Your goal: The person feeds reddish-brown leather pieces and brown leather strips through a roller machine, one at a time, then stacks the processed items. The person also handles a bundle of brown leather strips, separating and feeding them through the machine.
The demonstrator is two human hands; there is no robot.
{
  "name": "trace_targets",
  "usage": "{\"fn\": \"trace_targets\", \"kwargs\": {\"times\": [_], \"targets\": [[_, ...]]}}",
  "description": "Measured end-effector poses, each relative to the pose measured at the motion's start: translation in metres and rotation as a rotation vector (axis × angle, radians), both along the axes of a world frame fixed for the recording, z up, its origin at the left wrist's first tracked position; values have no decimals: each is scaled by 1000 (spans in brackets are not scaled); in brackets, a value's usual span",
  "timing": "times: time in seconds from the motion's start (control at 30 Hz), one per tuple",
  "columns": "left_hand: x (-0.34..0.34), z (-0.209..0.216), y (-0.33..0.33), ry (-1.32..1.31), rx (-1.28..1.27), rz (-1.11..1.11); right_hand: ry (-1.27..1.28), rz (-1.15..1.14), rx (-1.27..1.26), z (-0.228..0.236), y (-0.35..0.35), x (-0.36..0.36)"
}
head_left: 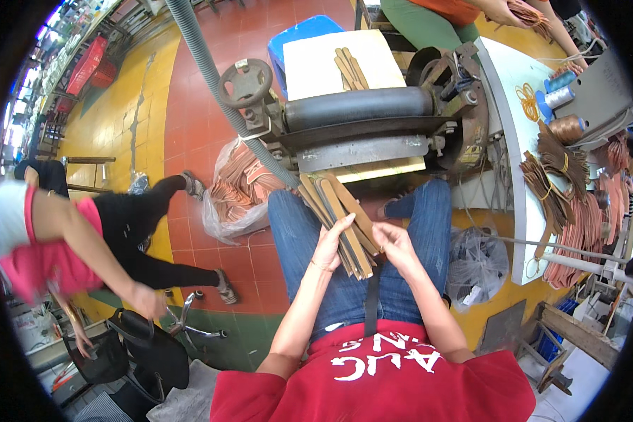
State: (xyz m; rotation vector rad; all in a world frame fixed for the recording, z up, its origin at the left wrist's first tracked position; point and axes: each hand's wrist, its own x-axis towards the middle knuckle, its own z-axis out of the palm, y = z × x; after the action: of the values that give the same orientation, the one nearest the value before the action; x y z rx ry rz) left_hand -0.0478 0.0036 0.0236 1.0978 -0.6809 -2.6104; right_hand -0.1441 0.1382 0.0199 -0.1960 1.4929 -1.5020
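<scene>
Above my lap, my left hand (328,244) is wrapped round a bundle of long brown leather strips (322,200), with the thumb lying across them. My right hand (397,246) is beside it, its thumb and fingers pinched at the near end of one leather strip (354,211) that fans out to the right of the bundle. The fingertips partly hide that end. Just beyond the bundle stands a roller machine (359,107) with a dark cylinder and a metal plate (362,151). A few more brown strips (352,69) lie on the pale board (309,67) behind the roller.
A handwheel (246,83) and grey hose (211,60) flank the machine's left. A clear bag of leather pieces (235,186) sits on the floor. The white table (517,105) at right carries thread spools (559,97) and strip bundles (541,186). A person (56,232) is at left; another handles strips at top right.
</scene>
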Motion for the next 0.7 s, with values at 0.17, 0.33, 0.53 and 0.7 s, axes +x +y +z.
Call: {"fn": "trace_targets", "kwargs": {"times": [0.17,0.33,0.53,0.7], "targets": [[-5,0,1,19,-42,-15,410,-147,134,25,2,5],[-12,7,3,54,-49,52,1205,-74,153,44,-5,-12],[-13,4,6,-105,-140,34,1071,8,69,41,-4,10],[-14,0,0,-99,-182,19,249,-132,-17,33,8,9]]}}
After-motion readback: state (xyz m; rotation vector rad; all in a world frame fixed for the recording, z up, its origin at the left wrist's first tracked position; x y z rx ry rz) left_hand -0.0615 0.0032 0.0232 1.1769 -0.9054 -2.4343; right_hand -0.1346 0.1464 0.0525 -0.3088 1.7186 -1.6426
